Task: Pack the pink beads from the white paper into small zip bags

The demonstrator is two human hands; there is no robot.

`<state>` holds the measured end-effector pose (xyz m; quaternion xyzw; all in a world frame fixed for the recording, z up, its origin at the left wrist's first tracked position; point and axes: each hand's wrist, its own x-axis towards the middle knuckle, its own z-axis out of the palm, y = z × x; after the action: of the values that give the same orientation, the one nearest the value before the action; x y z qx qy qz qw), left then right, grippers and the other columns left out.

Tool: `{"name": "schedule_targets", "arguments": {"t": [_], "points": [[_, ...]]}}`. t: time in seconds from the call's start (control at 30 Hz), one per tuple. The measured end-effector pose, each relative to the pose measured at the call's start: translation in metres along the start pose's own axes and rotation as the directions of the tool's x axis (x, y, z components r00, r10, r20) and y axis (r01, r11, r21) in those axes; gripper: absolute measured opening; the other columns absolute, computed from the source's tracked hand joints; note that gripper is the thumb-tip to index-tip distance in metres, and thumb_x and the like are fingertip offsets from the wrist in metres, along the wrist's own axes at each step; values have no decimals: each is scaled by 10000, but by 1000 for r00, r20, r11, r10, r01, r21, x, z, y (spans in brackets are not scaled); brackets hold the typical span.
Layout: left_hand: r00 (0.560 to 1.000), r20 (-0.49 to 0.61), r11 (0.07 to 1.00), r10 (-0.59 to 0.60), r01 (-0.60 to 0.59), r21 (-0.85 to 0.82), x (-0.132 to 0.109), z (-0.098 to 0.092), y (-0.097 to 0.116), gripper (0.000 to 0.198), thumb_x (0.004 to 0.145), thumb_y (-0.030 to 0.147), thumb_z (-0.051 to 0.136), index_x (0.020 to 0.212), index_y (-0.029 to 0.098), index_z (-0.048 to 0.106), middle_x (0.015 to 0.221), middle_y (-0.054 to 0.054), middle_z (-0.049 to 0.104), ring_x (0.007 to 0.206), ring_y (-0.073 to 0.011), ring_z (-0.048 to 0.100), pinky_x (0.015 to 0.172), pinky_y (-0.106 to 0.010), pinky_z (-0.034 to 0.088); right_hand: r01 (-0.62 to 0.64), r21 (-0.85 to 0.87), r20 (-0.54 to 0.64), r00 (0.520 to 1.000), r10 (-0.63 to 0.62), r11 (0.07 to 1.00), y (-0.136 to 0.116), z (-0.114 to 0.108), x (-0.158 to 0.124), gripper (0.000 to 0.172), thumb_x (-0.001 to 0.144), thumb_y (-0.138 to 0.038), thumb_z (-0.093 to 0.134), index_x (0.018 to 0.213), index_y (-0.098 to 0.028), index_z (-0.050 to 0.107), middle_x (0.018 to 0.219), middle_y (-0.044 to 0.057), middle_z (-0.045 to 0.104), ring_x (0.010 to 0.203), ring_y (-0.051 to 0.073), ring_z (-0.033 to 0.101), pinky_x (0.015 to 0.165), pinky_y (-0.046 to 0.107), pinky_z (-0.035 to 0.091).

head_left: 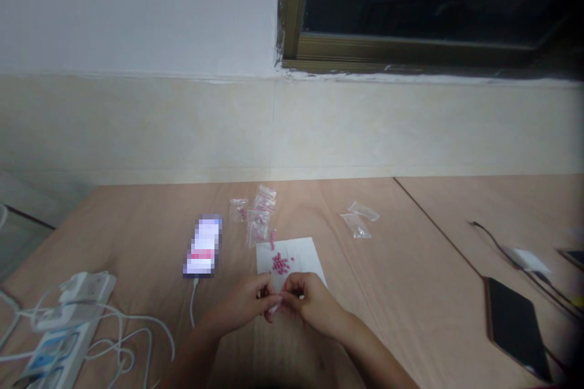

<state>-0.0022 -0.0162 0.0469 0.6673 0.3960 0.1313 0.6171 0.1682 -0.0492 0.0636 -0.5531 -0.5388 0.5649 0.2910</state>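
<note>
My left hand and my right hand meet at the near edge of a white sheet of paper. Thumbs and fingertips of both pinch a small clear zip bag, largely hidden by the fingers. Just beyond them, a cluster of small pink beads lies on the paper, with a short row of similar pink pieces at its far edge. Several small clear bags with pink pieces inside lie behind the paper.
Two clear bags lie further right. A lit phone with a white cable is left of the paper. At the left stands a power strip with tangled white cords. A dark tablet-like device and cables lie at the right.
</note>
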Motion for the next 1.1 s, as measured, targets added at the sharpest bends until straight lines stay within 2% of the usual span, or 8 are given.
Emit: {"name": "schedule_targets", "arguments": {"t": [0.3,0.47,0.57,0.7,0.77,0.9,1.03,1.1], "points": [[971,-234,977,-41,88,196,-6,-6,-10,160,729,226,520,617,186,413,520,77,470,488,-89,478,471,-184,343,-26,-224,-154,988,-9,974,7,8,0,145,603,-32,493,543,-163,498,537,-19,520,522,103,468,493,204,319],[973,-232,986,-16,54,157,-2,0,-10,152,684,178,519,825,195,463,652,70,428,534,-82,440,427,-150,368,40,-227,-151,986,-76,973,-3,23,6,133,620,-55,514,558,-168,482,529,-34,490,505,93,444,482,198,309],[942,-332,991,-57,94,95,-3,-8,-7,224,710,172,448,930,206,452,739,44,430,531,-82,455,369,-136,388,102,-173,-136,983,-126,980,-4,20,16,128,698,-122,511,578,-166,503,542,-23,511,518,103,473,495,202,346],[891,-454,979,-1,94,182,-9,-25,-2,246,735,167,399,958,220,489,871,2,486,536,-80,475,332,-116,354,184,-124,-196,959,-206,975,7,13,46,285,871,-294,375,783,-154,606,728,46,639,651,145,587,610,247,452],[879,-475,969,50,72,234,-10,-30,-1,252,748,180,403,966,228,522,948,-14,509,552,-86,489,337,-124,357,209,-213,-232,938,-257,954,16,15,68,308,890,-313,360,969,-152,611,918,88,667,812,180,619,742,299,473],[888,-453,973,79,29,227,-7,-35,-5,245,785,221,411,977,238,562,1026,-24,520,558,-92,500,361,-155,394,290,-456,-113,919,-377,842,35,20,115,305,881,-228,398,1120,-141,565,1171,141,594,1100,225,529,964,383,370],[903,-429,990,32,31,139,-1,-38,-13,243,818,284,416,1014,225,547,1038,-34,492,508,-72,464,357,-173,405,273,-559,-98,916,-389,783,33,10,144,295,860,-158,429,1125,-140,557,1186,138,580,1147,226,483,994,386,328],[905,-426,994,12,37,105,3,-39,-16,250,819,294,421,1028,215,533,1046,-41,472,488,-60,447,354,-178,406,238,-540,-173,908,-383,807,24,2,143,254,851,-143,438,1055,-153,588,1115,121,612,1098,217,506,960,370,356]]}}
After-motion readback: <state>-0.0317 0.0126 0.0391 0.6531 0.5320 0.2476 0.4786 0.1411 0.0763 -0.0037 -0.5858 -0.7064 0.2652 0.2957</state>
